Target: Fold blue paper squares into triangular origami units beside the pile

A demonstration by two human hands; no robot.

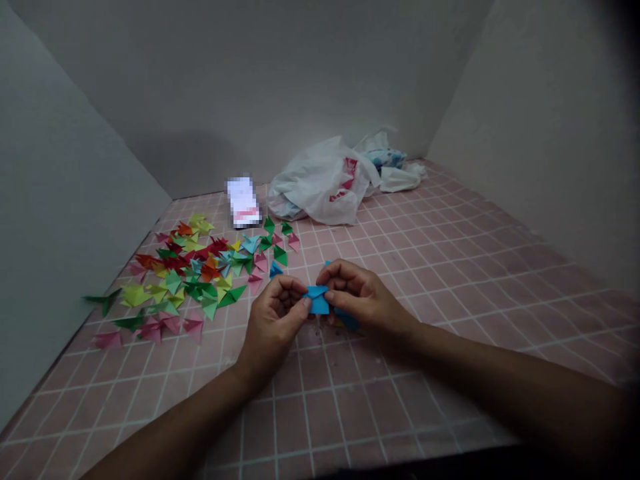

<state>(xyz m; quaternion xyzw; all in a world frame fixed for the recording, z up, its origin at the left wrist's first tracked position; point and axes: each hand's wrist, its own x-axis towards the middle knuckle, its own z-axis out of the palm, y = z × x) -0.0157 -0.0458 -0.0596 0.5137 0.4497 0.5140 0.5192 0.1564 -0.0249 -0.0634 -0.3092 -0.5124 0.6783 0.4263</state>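
Note:
Both hands meet over the pink tiled floor (450, 280) in the middle of the view. My left hand (275, 317) and my right hand (357, 293) pinch a small blue folded paper piece (318, 300) between thumbs and fingertips. More blue paper (347, 320) pokes out beneath my right hand. To the left lies a spread of several folded paper triangles (190, 273) in green, red, yellow, pink and blue.
A crumpled white plastic bag (325, 180) with red print lies at the back by the wall, with more white and blue packaging (393, 163) beside it. A small blurred white packet (243, 200) lies left of the bag. Grey walls close in on the left, back and right.

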